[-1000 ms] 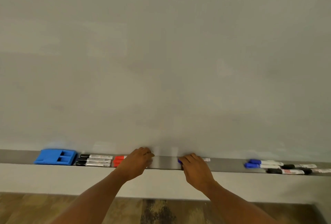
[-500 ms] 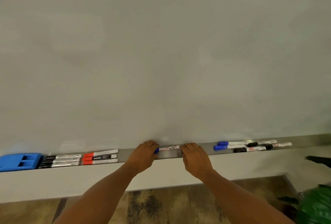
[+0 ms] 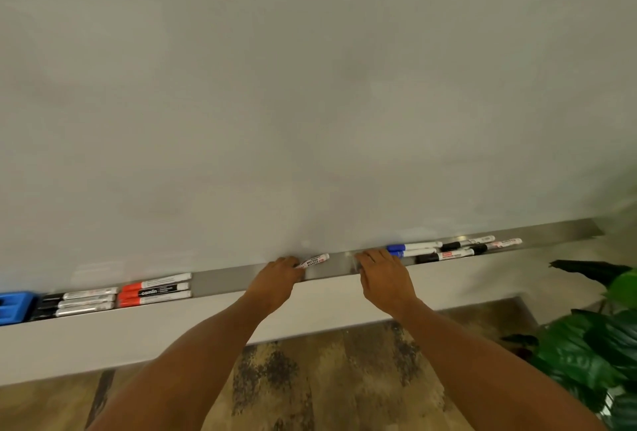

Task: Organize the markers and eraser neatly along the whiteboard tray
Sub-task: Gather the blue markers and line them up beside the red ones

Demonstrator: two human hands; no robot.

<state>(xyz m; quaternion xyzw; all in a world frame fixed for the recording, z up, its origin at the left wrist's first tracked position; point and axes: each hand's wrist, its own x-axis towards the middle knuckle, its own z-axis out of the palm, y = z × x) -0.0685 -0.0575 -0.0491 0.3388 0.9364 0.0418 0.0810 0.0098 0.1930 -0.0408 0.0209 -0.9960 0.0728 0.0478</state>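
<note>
Fingers (image 3: 287,262) of the left hand (image 3: 275,280) curl over one end of a slim white marker (image 3: 315,260), pinching it on the brushed-metal tray (image 3: 220,281); the right hand (image 3: 384,277) rests loosely bent on the tray lip just right of it, gripping nothing I can make out; far left sits the chunky blue plastic eraser (image 3: 15,306), then three black-capped markers (image 3: 77,301) and three red-capped markers (image 3: 155,290) in tidy rows; right, a looser cluster of blue and black markers (image 3: 451,249); glossy green leaves (image 3: 593,354) crowd the corner.
</note>
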